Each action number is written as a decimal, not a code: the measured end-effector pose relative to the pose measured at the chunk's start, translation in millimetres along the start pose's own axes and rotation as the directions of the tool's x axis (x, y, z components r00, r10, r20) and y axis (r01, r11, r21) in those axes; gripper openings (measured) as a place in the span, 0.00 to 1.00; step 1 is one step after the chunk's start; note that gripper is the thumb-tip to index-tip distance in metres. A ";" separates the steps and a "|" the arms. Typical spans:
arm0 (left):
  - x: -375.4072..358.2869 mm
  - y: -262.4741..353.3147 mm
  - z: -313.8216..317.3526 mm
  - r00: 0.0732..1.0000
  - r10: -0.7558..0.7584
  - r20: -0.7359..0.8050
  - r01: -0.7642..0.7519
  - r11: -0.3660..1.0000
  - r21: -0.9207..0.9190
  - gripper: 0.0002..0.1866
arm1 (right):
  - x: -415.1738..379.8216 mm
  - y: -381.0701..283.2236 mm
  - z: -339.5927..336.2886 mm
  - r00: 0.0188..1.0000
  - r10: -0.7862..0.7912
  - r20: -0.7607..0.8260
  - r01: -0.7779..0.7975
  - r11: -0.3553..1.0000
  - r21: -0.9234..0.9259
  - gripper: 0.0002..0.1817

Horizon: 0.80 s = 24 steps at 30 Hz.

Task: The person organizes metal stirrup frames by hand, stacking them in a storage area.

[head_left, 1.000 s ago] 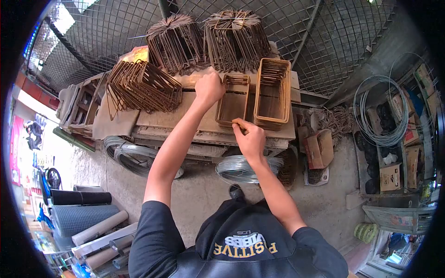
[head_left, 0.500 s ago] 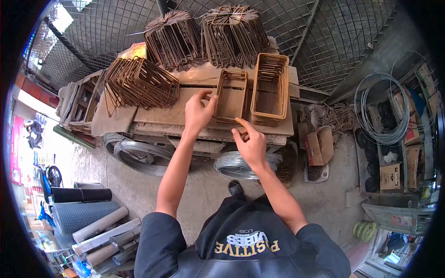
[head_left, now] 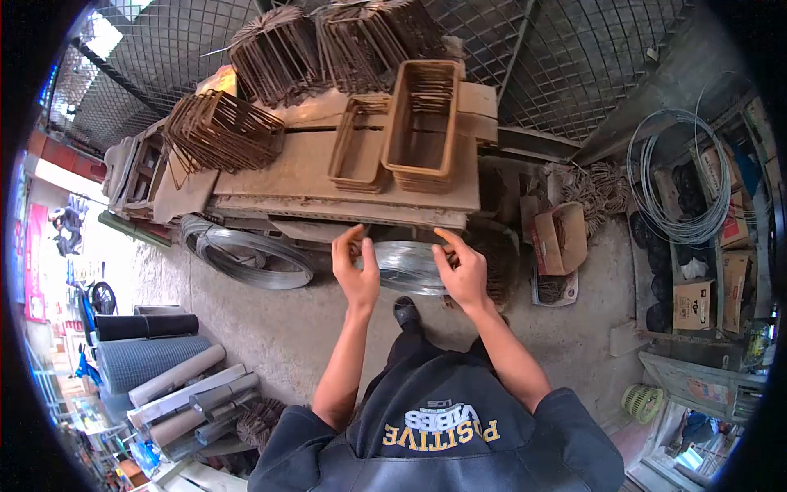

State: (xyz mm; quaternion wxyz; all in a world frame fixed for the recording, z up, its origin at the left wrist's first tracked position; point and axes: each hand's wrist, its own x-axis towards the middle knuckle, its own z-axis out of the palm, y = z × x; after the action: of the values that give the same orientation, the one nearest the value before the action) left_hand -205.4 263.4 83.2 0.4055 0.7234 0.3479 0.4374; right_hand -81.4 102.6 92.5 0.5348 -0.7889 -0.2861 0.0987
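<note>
My left hand (head_left: 357,269) is held up just off the front edge of the wooden table (head_left: 279,182), fingers curved and apart, holding nothing. Level with it, my right hand (head_left: 461,275) is likewise open, thumb and fingers spread. Between the two hands, lower down, shows a coil of shiny wire (head_left: 403,264). On the table beyond my hands stand a low stack of rusty rectangular rebar stirrups (head_left: 337,166) and a taller stack of stirrups (head_left: 443,156) to its right. A leaning bunch of stirrups (head_left: 220,131) rests at the table's left.
Two large stirrup bundles (head_left: 275,57) stand at the back by the mesh fence (head_left: 566,74). A second wire coil (head_left: 246,258) lies front left on the floor. Mesh rolls (head_left: 147,362) fill the lower left; an open cardboard box (head_left: 561,238) sits to the right.
Both hands have drawn back from the low stirrup stack to in front of the table edge. My view has shifted, so the table appears farther up and left.
</note>
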 end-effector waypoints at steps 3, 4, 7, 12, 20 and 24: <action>-61.7 7.8 28.1 0.994 -0.078 0.077 0.074 0.996 0.043 0.14 | -18.4 45.8 -45.3 1.000 0.017 -0.022 -0.017 1.000 0.002 0.18; -80.3 11.5 40.9 0.994 -0.050 0.093 0.042 0.995 0.091 0.13 | -22.3 60.5 -64.6 0.999 0.020 -0.049 -0.021 1.000 -0.019 0.18; -133.1 29.9 84.0 0.986 -0.098 0.136 0.084 0.991 0.103 0.13 | -37.7 103.8 -134.5 0.992 0.128 -0.003 -0.127 0.988 -0.093 0.19; -211.4 58.6 162.8 0.911 -0.316 0.265 0.322 0.947 0.024 0.13 | -62.7 189.3 -226.6 0.974 0.225 0.021 -0.218 0.961 -0.172 0.17; -256.9 59.7 232.6 0.865 -0.224 0.449 0.195 0.974 0.111 0.13 | -93.2 295.9 -277.3 0.871 0.484 0.086 -0.448 0.854 -0.266 0.16; -278.0 4.2 252.8 0.718 -0.434 0.544 0.406 0.896 0.179 0.13 | -103.6 362.6 -255.5 0.796 0.598 0.098 -0.549 0.780 -0.300 0.16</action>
State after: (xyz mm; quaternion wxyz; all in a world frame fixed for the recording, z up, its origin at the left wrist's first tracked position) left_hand -77.9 -48.3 -83.5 0.5622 0.7316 0.3752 0.0888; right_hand 77.4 -252.1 -145.1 0.3428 -0.8877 -0.0909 0.2934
